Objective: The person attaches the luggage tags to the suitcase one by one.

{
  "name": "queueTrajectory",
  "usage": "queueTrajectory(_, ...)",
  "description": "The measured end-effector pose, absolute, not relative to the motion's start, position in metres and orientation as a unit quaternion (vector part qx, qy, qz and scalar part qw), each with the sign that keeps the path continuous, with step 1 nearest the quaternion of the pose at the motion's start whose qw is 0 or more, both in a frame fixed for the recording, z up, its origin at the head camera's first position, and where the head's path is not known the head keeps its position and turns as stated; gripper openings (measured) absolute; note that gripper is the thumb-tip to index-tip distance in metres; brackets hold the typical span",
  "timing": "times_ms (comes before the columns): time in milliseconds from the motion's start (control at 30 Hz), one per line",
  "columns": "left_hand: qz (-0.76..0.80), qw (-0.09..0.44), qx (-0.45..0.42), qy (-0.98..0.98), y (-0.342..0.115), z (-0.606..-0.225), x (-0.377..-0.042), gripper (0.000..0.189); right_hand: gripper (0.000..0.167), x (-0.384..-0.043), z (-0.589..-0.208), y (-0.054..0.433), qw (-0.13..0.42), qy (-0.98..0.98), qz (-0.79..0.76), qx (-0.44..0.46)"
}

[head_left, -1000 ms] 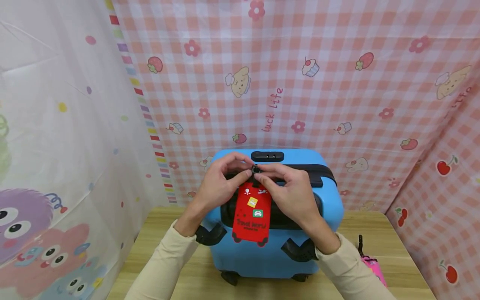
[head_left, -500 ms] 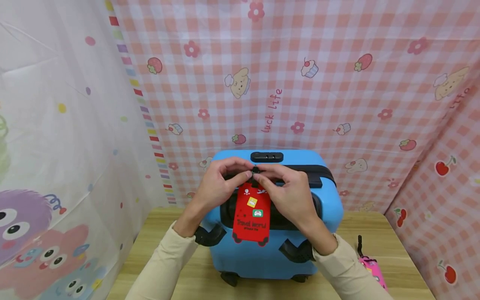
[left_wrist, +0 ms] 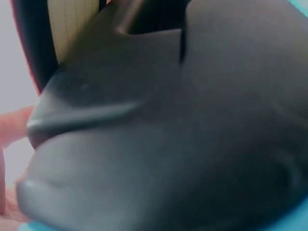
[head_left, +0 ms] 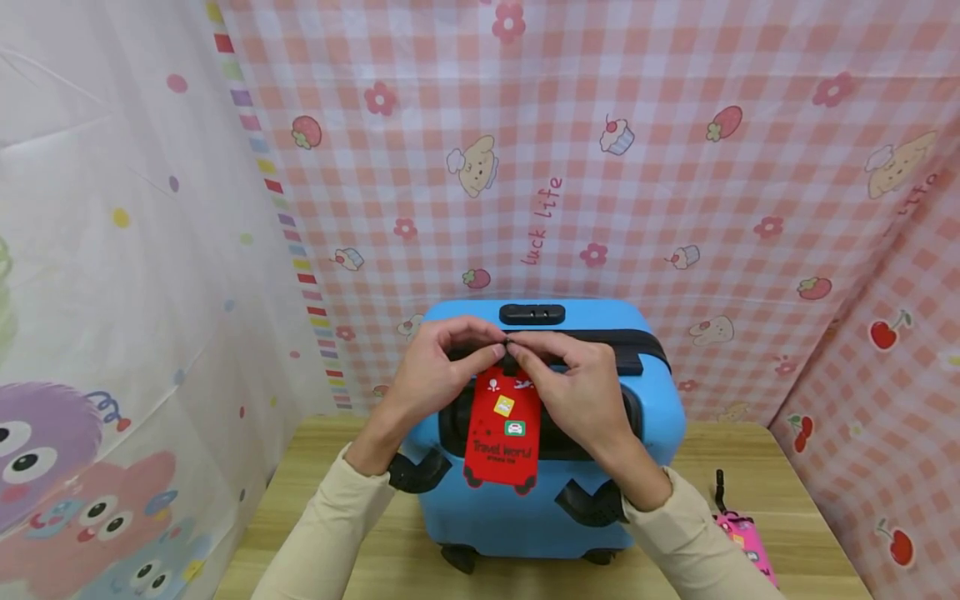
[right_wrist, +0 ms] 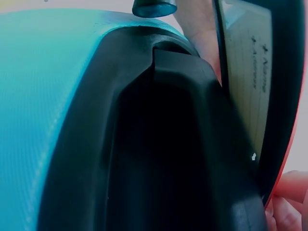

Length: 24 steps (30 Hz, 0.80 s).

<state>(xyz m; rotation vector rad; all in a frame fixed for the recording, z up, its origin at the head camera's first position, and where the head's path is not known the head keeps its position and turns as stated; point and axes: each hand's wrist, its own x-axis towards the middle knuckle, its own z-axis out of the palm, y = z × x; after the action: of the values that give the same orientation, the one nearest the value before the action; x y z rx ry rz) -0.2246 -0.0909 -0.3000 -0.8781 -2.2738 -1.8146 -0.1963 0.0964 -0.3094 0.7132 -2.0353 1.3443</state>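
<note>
A red luggage tag (head_left: pixel 501 454) hangs by its black strap (head_left: pixel 511 364) in front of the blue suitcase (head_left: pixel 525 517). My left hand (head_left: pixel 435 367) and right hand (head_left: pixel 583 383) meet at the top of that strap, each pinching it between thumb and index finger. The fingertips hide most of the strap end. In the right wrist view the tag's back shows a lined paper card (right_wrist: pixel 250 72). The suitcase's black side handle (right_wrist: pixel 211 125) lies close beside the tag; its black plastic (left_wrist: pixel 159 120) fills most of the left wrist view.
The suitcase stands on a wooden table (head_left: pixel 322 467), its black combination lock (head_left: pixel 532 314) behind my fingers. A pink luggage tag (head_left: pixel 750 542) with a black strap lies on the table to the right. A checked curtain (head_left: pixel 675 167) hangs behind.
The black strap end stood up between my fingertips earlier; now they close over it and little of it shows. The red tag and both hands otherwise stay in nearly the same place.
</note>
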Motion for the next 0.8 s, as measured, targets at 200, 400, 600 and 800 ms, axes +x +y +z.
queueTrajectory(200, -0.592, 0.053, -0.289, -0.751, -0.0914, -0.3007, -0.2250, 0.013, 0.018, -0.1959, -0.3080, 0.0970, 0.295, -0.765, 0.508, 0.265)
queueTrajectory(400, -0.590, 0.057, -0.293, -0.750, -0.0902, -0.3008, -0.2246, 0.014, 0.016, -0.1953, -0.3055, 0.0996, 0.281, -0.771, 0.515, 0.248)
queueTrajectory(600, -0.593, 0.061, -0.295, -0.747, -0.0896, -0.3011, -0.2235, 0.016, 0.014, -0.1950, -0.3060, 0.0998, 0.273, -0.763, 0.526, 0.257)
queueTrajectory(800, -0.590, 0.063, -0.288, -0.751, -0.0896, -0.3017, -0.2235, 0.018, 0.013, -0.1951, -0.3071, 0.0995, 0.276, -0.755, 0.526, 0.277)
